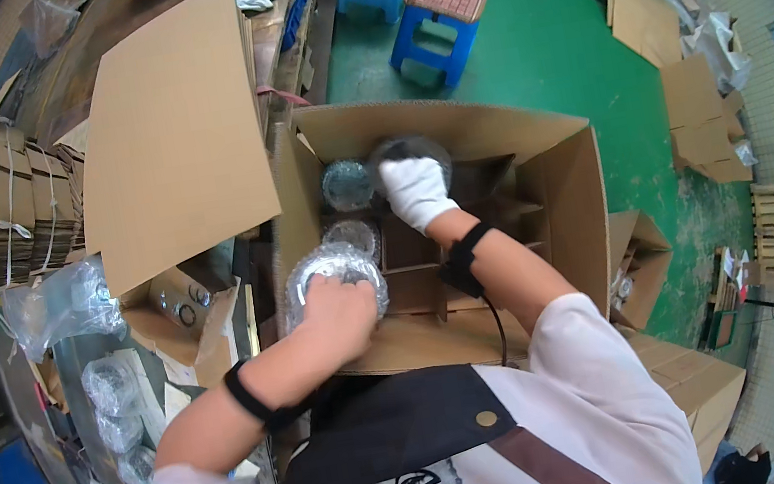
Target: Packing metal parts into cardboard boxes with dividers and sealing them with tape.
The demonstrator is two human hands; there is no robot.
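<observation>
Before me stands an open cardboard box [563, 204] with cardboard dividers [410, 257] forming compartments. My bare left hand [343, 315] is closed on a round item in bubble wrap [299, 291] over the box's near left part. My right hand [418, 194], in a white glove, is closed on another round, transparent-wrapped item [428, 146] at the far side; its middle looks dark, and the hand hides part of it. Two more wrapped round items sit in the left compartments: one far left [348, 185], the other just beyond my left hand [353, 235].
A large cardboard sheet [173, 134] lies left of the box. Several bubble-wrapped pieces [114, 389] and a smaller open carton [167, 322] are at the left. Blue stools [439, 26] stand beyond on the green floor. Another carton [638, 263] adjoins the right side.
</observation>
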